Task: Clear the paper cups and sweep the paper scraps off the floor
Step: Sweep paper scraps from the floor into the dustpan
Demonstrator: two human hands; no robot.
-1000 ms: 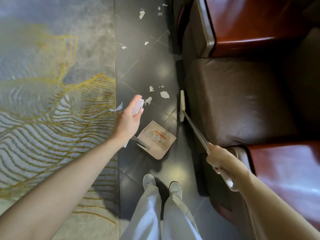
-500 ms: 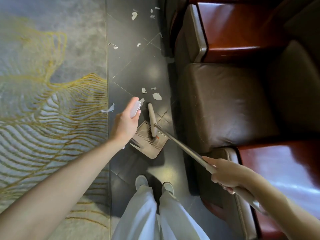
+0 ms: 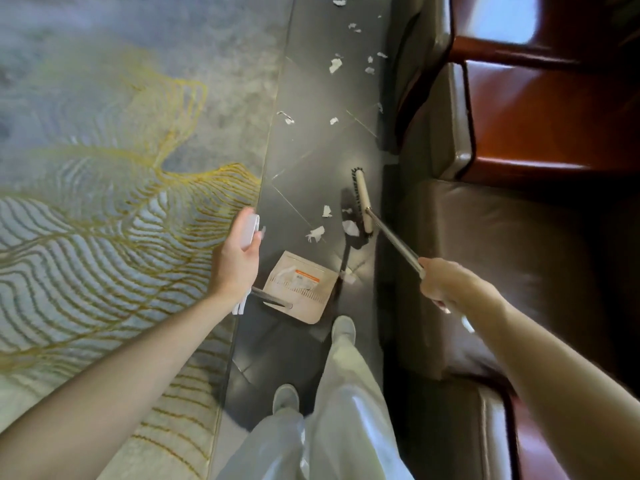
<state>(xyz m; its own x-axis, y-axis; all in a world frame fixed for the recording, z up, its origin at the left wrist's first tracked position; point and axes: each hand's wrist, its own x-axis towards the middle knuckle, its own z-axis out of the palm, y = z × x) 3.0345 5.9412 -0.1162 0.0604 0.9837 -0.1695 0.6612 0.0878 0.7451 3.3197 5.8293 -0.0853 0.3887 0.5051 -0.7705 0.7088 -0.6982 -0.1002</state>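
Observation:
My left hand (image 3: 237,259) grips the white upright handle of a beige dustpan (image 3: 300,287) that rests on the dark tiled floor just ahead of my feet. My right hand (image 3: 446,282) holds the metal pole of a broom whose brush head (image 3: 362,202) stands on the floor beyond the pan, beside the sofa. White paper scraps (image 3: 349,227) lie right by the bristles, with one scrap (image 3: 349,278) at the pan's right edge. More scraps (image 3: 335,65) are scattered farther up the floor strip. No paper cup is in view.
A grey rug with gold lines (image 3: 114,188) covers the floor on the left. Dark brown leather seats (image 3: 512,258) and red-brown wooden armrest tables (image 3: 550,116) line the right side. My feet in light shoes (image 3: 343,329) stand behind the dustpan.
The brush head left the dustpan's mouth and swung forward and right, landing behind the nearest scraps. My view shifted forward, showing more scraps ahead. The left hand kept its hold on the dustpan handle.

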